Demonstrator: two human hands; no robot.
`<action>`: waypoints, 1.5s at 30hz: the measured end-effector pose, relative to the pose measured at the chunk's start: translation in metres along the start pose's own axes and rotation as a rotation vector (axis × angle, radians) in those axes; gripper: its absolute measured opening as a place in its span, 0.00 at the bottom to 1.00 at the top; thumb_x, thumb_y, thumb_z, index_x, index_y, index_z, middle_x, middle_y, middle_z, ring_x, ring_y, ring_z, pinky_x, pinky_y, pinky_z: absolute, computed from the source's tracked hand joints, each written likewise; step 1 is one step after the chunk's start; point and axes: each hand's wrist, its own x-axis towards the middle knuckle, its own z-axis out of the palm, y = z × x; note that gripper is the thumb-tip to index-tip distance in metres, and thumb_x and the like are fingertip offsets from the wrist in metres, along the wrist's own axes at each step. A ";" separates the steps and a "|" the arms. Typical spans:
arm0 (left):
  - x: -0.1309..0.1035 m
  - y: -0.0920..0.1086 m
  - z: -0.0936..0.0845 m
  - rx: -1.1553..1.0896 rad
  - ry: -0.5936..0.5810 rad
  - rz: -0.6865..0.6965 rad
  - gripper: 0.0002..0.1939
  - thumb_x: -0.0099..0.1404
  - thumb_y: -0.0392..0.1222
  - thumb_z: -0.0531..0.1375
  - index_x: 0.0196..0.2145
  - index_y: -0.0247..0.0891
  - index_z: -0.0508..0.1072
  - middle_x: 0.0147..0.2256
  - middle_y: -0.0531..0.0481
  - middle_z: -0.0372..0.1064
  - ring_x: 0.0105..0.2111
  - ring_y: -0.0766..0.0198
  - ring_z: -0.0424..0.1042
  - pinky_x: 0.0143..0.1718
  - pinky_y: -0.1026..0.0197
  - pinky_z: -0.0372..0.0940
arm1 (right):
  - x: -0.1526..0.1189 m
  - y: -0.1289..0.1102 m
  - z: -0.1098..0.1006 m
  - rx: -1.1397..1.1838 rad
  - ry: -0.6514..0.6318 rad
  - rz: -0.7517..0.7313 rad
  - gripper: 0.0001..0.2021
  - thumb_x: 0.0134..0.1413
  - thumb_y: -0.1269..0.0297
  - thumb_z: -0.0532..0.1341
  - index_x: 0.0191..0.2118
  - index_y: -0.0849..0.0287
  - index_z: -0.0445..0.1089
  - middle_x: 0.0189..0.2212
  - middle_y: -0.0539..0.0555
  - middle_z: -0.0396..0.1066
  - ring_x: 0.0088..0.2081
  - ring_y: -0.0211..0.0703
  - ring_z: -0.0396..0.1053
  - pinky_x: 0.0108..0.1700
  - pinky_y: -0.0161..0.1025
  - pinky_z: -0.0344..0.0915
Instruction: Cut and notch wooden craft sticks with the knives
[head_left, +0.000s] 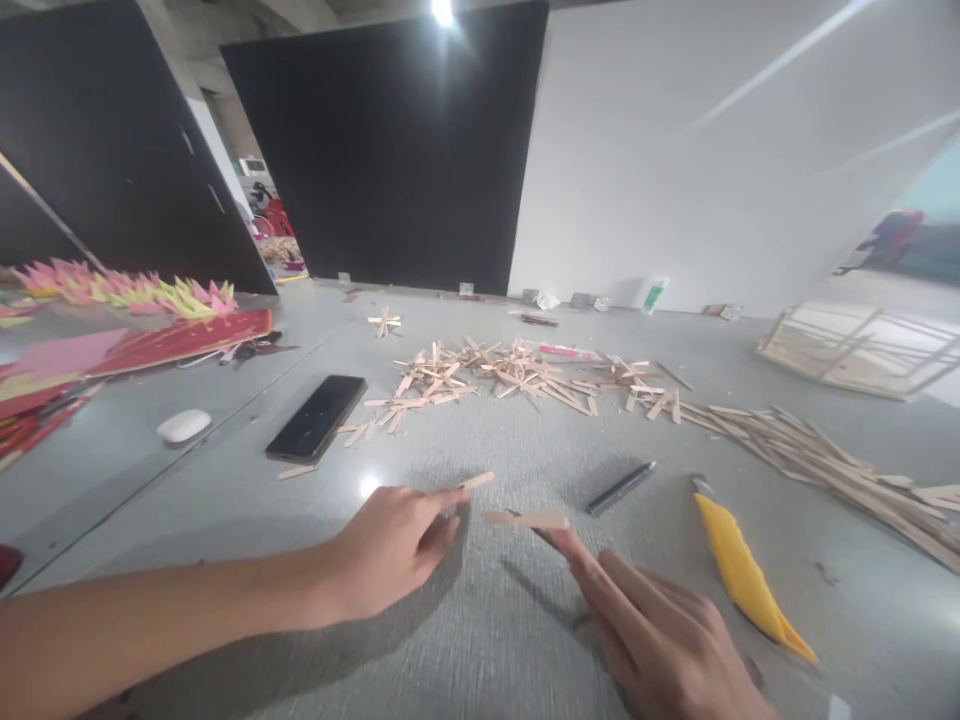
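My left hand (394, 545) stretches its index finger out to a short flat wooden stick (480, 480), touching its near end. The thumb stays apart below, and the other fingers are curled. My right hand (667, 630) grips another flat wooden stick (529, 519) at its right end, slightly above the table. A thin dark strip shows under that stick by the fingertip; I cannot make out what it is. A black pen (621, 488) lies beyond the right hand. To its right rests a yellow-handled cutter knife (742, 575).
A loose pile of short wooden sticks (517, 370) spreads across the grey table (300, 670), with long strips (825, 470) at right. A phone (316, 417) and white case (184, 426) lie left. Behind stand a glue tube (654, 295) and wooden frame (862, 350). Coloured paper (127, 290) lies far left.
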 end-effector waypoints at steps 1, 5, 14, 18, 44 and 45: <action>0.000 0.000 0.001 -0.011 -0.003 0.025 0.21 0.74 0.38 0.52 0.59 0.37 0.75 0.23 0.53 0.73 0.18 0.66 0.64 0.25 0.63 0.58 | 0.001 0.000 0.000 0.012 -0.007 0.009 0.32 0.70 0.78 0.46 0.76 0.58 0.45 0.25 0.45 0.66 0.20 0.38 0.67 0.21 0.34 0.65; -0.002 -0.001 0.002 -0.037 -0.042 0.153 0.23 0.74 0.36 0.51 0.61 0.38 0.73 0.23 0.55 0.73 0.17 0.66 0.62 0.25 0.63 0.59 | 0.000 0.002 0.005 0.038 -0.057 0.033 0.32 0.69 0.79 0.46 0.75 0.57 0.48 0.27 0.46 0.68 0.22 0.38 0.70 0.24 0.34 0.68; 0.000 0.000 0.000 0.126 -0.137 0.307 0.24 0.74 0.35 0.52 0.65 0.33 0.69 0.33 0.46 0.80 0.27 0.57 0.78 0.29 0.57 0.65 | 0.001 0.003 0.007 0.037 -0.094 0.001 0.27 0.72 0.77 0.46 0.73 0.64 0.52 0.26 0.45 0.66 0.20 0.37 0.68 0.22 0.36 0.64; 0.001 0.001 -0.001 0.089 -0.126 0.215 0.23 0.76 0.36 0.50 0.65 0.33 0.70 0.33 0.45 0.81 0.27 0.58 0.78 0.30 0.58 0.66 | -0.001 0.002 0.008 0.015 -0.072 0.021 0.25 0.73 0.75 0.46 0.71 0.63 0.55 0.25 0.44 0.65 0.19 0.38 0.67 0.21 0.36 0.62; -0.001 0.010 -0.009 -0.272 -0.009 -0.076 0.23 0.82 0.47 0.38 0.35 0.41 0.65 0.19 0.61 0.48 0.18 0.67 0.52 0.22 0.62 0.51 | 0.003 0.001 -0.001 0.053 -0.123 -0.021 0.25 0.73 0.75 0.46 0.72 0.64 0.55 0.28 0.48 0.68 0.24 0.40 0.71 0.24 0.36 0.68; -0.001 0.012 -0.010 -0.300 -0.018 -0.084 0.24 0.82 0.48 0.36 0.34 0.42 0.63 0.19 0.62 0.46 0.18 0.67 0.50 0.22 0.63 0.51 | 0.003 0.000 -0.003 0.040 -0.135 -0.050 0.25 0.73 0.75 0.46 0.72 0.66 0.54 0.29 0.50 0.69 0.25 0.41 0.71 0.25 0.37 0.69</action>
